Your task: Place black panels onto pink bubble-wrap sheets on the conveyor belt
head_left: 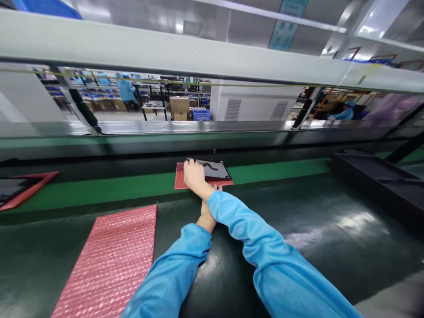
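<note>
My arms, in blue sleeves, cross over the bench, the right one on top. My right hand (194,175) reaches over to the left end of a flat grey panel with black edges (217,170), its fingers curled onto that end. A dark curved strip lies across the panel's face. Under the panel is a piece of red bubble wrap (179,177) on the green belt. My left hand (213,194) is beneath my right wrist, by the front edge of the panel and wrap; its fingers are mostly hidden.
A large red bubble-wrap sheet (115,256) lies at the front left of the dark bench. Farther left, another dark panel (15,187) rests on red wrap. A black tray (380,176) stands at right. A white beam (198,48) crosses above the belt; co-workers are beyond.
</note>
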